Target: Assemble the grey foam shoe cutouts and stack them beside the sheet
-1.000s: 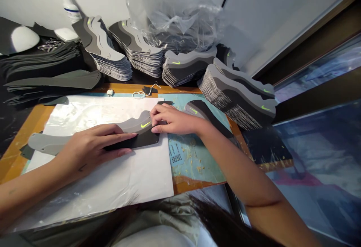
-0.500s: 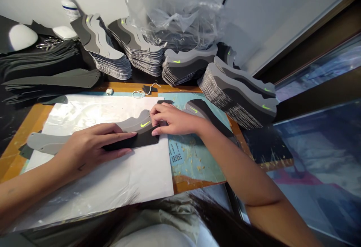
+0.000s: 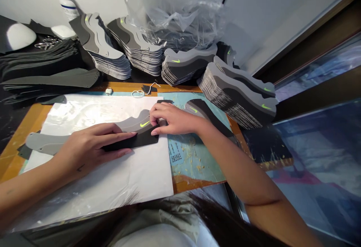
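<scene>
A curved grey and black piece [image 3: 129, 123] with a small yellow-green mark lies across a white sheet [image 3: 141, 179]. My left hand [image 3: 90, 143] rests on its middle, fingers spread and pointing right. At the piece's right end, my right hand [image 3: 172, 119] has its fingers curled and closed on the edge. The fingertips partly cover that end. A similar dark piece [image 3: 210, 113] with a yellow-green mark lies on the blue mat [image 3: 194, 160], behind my right wrist.
Stacks of grey pieces [image 3: 237, 93] stand along the back right, with more stacks [image 3: 109, 62] at the back left. Dark pieces [image 3: 50, 78] lie far left. A white string [image 3: 138, 94], a bottle [image 3: 69, 8] and a plastic bag [image 3: 180, 17] are behind.
</scene>
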`<state>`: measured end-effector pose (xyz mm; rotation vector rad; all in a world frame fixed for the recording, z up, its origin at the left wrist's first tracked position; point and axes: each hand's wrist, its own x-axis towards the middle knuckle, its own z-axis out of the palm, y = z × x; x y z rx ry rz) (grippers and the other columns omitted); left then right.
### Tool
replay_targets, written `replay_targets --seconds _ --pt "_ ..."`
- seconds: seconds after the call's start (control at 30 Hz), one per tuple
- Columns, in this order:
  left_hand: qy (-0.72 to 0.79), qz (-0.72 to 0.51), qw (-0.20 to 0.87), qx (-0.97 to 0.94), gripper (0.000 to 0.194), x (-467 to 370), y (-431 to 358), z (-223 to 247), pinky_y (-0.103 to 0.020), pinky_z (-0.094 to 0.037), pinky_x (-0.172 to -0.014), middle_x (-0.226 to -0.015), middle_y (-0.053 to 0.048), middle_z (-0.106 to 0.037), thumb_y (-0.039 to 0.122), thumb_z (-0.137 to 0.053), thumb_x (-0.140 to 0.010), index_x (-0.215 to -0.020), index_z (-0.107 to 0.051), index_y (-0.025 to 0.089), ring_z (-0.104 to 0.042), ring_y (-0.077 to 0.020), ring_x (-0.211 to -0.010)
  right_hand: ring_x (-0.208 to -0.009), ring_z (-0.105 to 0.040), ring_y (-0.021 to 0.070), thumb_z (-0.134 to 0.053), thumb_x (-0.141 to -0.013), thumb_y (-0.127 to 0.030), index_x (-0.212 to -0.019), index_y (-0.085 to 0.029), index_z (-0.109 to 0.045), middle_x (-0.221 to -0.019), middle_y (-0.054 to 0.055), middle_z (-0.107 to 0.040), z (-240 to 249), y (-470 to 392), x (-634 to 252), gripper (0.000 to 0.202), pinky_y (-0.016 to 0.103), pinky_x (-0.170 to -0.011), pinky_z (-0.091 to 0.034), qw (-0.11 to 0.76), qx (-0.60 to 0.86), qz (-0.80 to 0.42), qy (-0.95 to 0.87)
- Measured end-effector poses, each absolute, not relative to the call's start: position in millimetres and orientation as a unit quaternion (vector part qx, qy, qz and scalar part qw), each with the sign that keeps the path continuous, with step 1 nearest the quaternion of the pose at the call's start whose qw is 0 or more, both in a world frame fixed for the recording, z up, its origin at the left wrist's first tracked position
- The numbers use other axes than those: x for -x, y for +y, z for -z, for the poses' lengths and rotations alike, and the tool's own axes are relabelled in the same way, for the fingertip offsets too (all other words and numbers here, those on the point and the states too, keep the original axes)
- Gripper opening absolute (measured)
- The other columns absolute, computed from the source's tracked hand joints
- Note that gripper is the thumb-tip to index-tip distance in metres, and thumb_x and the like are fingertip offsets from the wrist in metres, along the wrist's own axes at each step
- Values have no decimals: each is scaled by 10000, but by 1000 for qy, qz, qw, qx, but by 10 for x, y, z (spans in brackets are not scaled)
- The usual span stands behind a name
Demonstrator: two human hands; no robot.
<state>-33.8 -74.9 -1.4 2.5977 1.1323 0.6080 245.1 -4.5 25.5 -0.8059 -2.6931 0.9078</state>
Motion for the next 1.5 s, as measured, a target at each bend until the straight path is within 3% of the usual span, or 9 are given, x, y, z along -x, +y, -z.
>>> replay_targets --seconds 0.43,0.73,1.5 --pt "381 -213 111 -893 329 334 -749 20 -191 -454 -633 -901 -7 -637 442 -609 -917 -1195 -708 298 -587 -92 -675 -897 -513 176 -596 -926 -305 -772 -191 -544 -912 33 -571 -267 -36 -2437 199 302 -850 -363 126 273 -317 -899" --pt "370 -217 98 -898 329 309 -744 11 -183 -454 -629 -875 -10 -627 442 -592 -929 -1153 -723 240 -582 -86 -670 -941 -512 182 -606 -921 -321 -783 -191 -563 -970 41 -577 -265 -41 -2444 194 312 -895 -351 117 276 -318 -899" --pt "361 -224 80 -902 310 327 -737 39 -179 -450 -601 -862 6 -607 419 -580 -941 -1194 -695 283 -576 -81 -648 -900 -513 171 -592 -932 -254 -797 -177 -550 -959 48 -559 -274 -41 -2458 161 286 -828 -383 124 271 -310 -903"
